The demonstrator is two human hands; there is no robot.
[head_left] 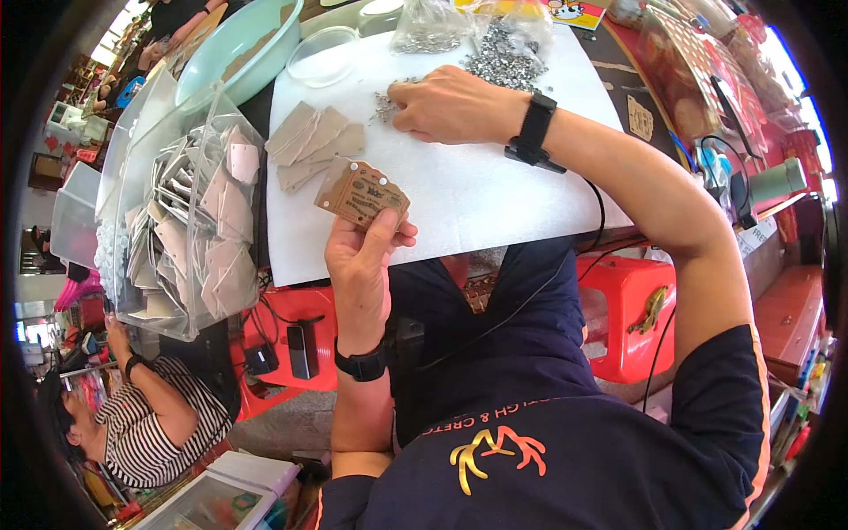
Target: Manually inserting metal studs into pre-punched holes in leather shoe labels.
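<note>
A brown printed cardboard card [358,193] with small white dots at its corners is pinched between the thumb and fingers of my left hand [371,252], above the near left part of the white sheet [503,203]. My right hand [455,104] reaches across the sheet with its fingers curled down at a few small silver metal pieces [383,109]. Whatever its fingertips hold is hidden. Beyond that hand lies a larger heap of the same silver pieces [502,66]. Plain grey-brown cards [314,146] lie overlapping left of my right hand.
A clear plastic box [185,329] full of loose cards stands at the left. Behind it is a pale green basin [291,40], beside a round clear lid [323,57]. Plastic bags [428,34] lie at the back. Another person [155,420] in stripes is at the lower left.
</note>
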